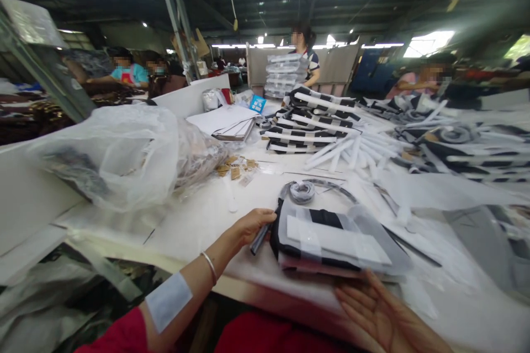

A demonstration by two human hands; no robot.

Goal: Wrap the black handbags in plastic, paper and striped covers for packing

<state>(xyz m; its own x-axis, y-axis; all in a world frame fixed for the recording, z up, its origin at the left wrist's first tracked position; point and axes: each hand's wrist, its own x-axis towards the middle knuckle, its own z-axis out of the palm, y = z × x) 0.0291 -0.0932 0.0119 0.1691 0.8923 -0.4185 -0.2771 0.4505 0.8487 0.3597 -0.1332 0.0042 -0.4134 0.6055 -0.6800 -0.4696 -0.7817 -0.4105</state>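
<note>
A black handbag lies on the table in front of me, with translucent wrapping and a white strip across its upper face. A plastic-wrapped strap hangs at its left side, and my left hand is closed on it beside the bag's edge. Behind the bag, a coiled piece of wrapped strap rests on the tabletop. My right hand is open at the bag's front edge, palm turned up and fingers stretched. Whether its fingertips touch the bag's underside is hidden.
Stacked black bags with white tubes stand behind, with loose white foam tubes near them. A large clear plastic bag is at left, by small brown tags and white sheets. Several people work beyond the table.
</note>
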